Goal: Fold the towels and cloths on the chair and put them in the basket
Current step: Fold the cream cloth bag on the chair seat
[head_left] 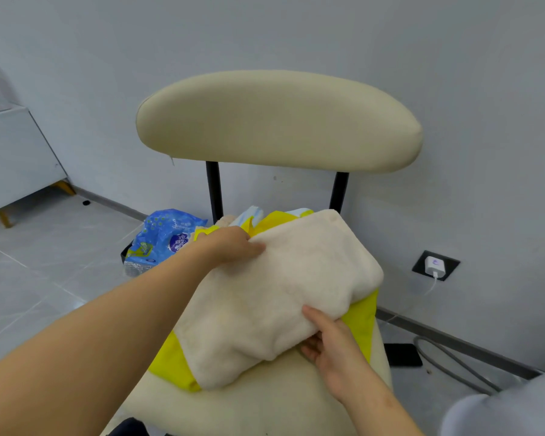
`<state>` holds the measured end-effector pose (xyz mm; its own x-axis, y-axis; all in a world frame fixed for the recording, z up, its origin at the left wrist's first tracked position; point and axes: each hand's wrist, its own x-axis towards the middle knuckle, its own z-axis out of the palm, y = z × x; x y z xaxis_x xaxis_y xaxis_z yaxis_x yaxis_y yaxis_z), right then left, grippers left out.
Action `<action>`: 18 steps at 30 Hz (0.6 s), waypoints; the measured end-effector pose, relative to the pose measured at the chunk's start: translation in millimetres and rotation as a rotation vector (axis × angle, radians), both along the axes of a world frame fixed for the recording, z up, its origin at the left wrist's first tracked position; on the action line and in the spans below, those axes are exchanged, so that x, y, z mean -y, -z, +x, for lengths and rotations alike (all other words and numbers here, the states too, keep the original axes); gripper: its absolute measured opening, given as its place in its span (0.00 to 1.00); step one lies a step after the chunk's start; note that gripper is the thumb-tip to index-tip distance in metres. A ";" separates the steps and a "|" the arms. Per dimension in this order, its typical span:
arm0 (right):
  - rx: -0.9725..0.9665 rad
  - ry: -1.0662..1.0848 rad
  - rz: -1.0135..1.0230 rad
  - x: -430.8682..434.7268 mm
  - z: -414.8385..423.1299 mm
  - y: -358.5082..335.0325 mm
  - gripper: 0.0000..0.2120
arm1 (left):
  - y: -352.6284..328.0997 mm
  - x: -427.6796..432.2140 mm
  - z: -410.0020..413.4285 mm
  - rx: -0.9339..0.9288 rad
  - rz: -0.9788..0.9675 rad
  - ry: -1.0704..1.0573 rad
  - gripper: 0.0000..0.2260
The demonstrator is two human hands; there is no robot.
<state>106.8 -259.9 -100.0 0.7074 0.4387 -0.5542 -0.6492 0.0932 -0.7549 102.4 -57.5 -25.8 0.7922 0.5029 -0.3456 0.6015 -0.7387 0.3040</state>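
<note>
A fluffy cream towel (pixel 283 294) lies folded on the seat of the beige chair (pixel 277 121), on top of a yellow cloth (pixel 170 363). More cloth, white with blue and tan, peeks out behind it near the backrest posts. My left hand (pixel 233 245) grips the towel's far left edge, thumb on top. My right hand (pixel 328 338) holds the near right edge, thumb above and fingers underneath. No basket is clearly in view.
A blue plastic package (pixel 164 237) stands on the floor left of the chair. A white cabinet (pixel 13 152) is at the far left. A wall socket with a white charger (pixel 434 266) and cables run along the right wall.
</note>
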 end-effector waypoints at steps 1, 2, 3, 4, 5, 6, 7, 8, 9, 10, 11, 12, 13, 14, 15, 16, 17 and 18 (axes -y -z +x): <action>0.003 -0.028 -0.007 0.4 -1.8 -0.1 0.07 | 0.9 1.0 -1.5 0.023 -0.049 -0.011 0.19; 0.008 -0.049 -0.013 1.4 -2.1 -0.8 0.07 | 3.1 1.0 -2.9 0.057 -0.108 -0.026 0.18; 0.015 -0.060 -0.015 3.0 -1.0 -2.3 0.08 | 5.2 0.7 -4.5 0.102 -0.164 -0.044 0.16; 0.022 -0.058 -0.011 5.0 0.7 -4.0 0.08 | 7.1 0.4 -6.7 0.147 -0.208 -0.064 0.14; 0.030 -0.047 0.001 7.3 2.3 -7.1 0.07 | 8.2 0.9 -9.2 0.190 -0.237 -0.079 0.13; 0.041 -0.031 0.019 9.2 4.0 -10.8 0.07 | 8.9 1.6 -11.9 0.230 -0.255 -0.089 0.12; 0.055 -0.015 0.044 10.7 4.9 -16.2 0.06 | 7.2 3.4 -14.9 0.277 -0.272 -0.096 0.12; 0.076 -0.003 0.071 11.6 5.2 -21.8 0.06 | 4.1 5.3 -18.5 0.333 -0.297 -0.104 0.11; 0.100 0.011 0.098 12.1 4.9 -27.6 0.07 | -0.7 7.8 -22.7 0.393 -0.336 -0.113 0.11; 0.123 0.027 0.126 12.5 5.0 -32.8 0.07 | -5.9 10.6 -26.7 0.447 -0.380 -0.127 0.10; 0.137 0.048 0.168 13.2 5.0 -38.8 0.08 | -11.9 13.6 -31.3 0.496 -0.417 -0.141 0.10; 0.145 0.075 0.220 13.7 5.9 -45.0 0.08 | -17.3 16.2 -35.9 0.540 -0.436 -0.157 0.10; 0.155 0.103 0.278 14.3 6.7 -52.7 0.09 | -22.7 19.1 -40.5 0.582 -0.438 -0.169 0.10; 0.182 0.122 0.329 15.0 7.3 -61.4 0.09 | -28.1 22.5 -45.3 0.627 -0.432 -0.180 0.10; 0.227 0.126 0.372 16.3 7.2 -71.4 0.09 | -33.7 26.1 -50.3 0.684 -0.443 -0.194 0.10; 0.289 0.115 0.403 18.0 7.7 -80.3 0.09 | -39.4 29.4 -55.2 0.747 -0.487 -0.215 0.10; 0.359 0.087 0.430 20.5 7.1 -90.6 0.10 | -46.9 33.4 -60.7 0.815 -0.563 -0.235 0.09; 0.435 0.048 0.443 23.6 7.2 -100.2 0.15 | -55.6 37.2 -67.1 0.882 -0.644 -0.249 0.09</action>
<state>114.0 -283.4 0.2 0.8521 0.5232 0.0164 -0.2782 0.4792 -0.8325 35.4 -94.7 29.8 0.7907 0.6113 0.0340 0.0960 -0.1787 0.9792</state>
